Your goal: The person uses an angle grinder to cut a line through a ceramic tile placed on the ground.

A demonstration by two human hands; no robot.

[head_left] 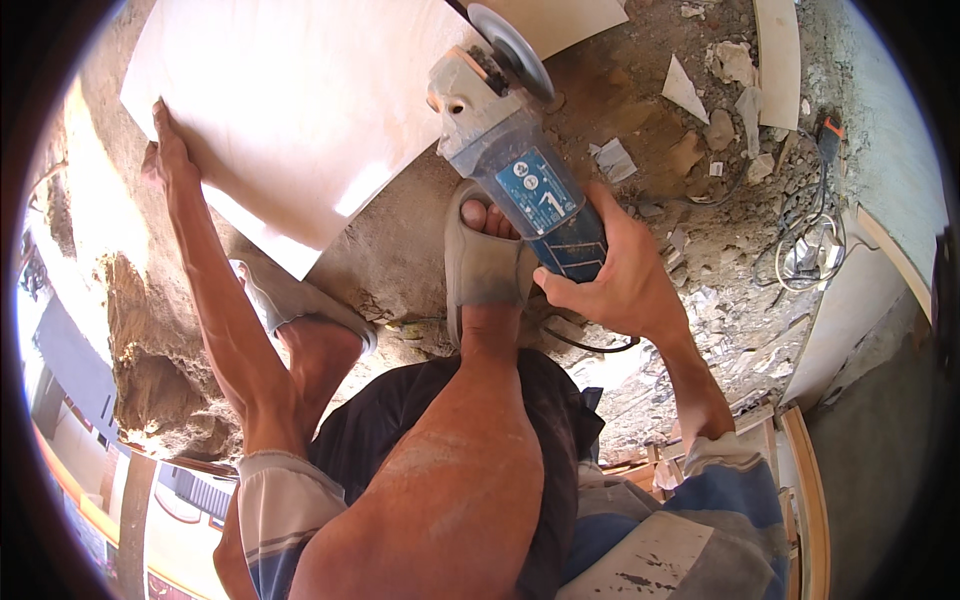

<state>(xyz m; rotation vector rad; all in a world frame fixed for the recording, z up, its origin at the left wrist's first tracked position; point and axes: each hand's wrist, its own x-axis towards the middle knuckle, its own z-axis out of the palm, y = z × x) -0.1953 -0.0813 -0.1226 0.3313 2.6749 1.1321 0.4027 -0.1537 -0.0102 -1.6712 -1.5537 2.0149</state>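
Note:
My right hand (pixel 622 275) is wrapped round the rear body of a blue and grey angle grinder (pixel 530 185). The grinder's thin disc (pixel 512 50) points up and away, over the right edge of a large, pale, glossy tile (pixel 290 110). My left hand (pixel 172 155) grips that tile at its left edge, the fingers along the rim. The tile lies on the ground, one corner toward me. Whether the disc touches the tile, I cannot tell.
My sandalled feet (pixel 485 270) are close to the tile's near side. Rubble and tile shards (pixel 685 90) cover the ground at right. A cable coil (pixel 810 250) lies near the right wall (pixel 905 130). Another tile piece (pixel 560 22) is at the back, and a broken earthen edge (pixel 160 370) drops at left.

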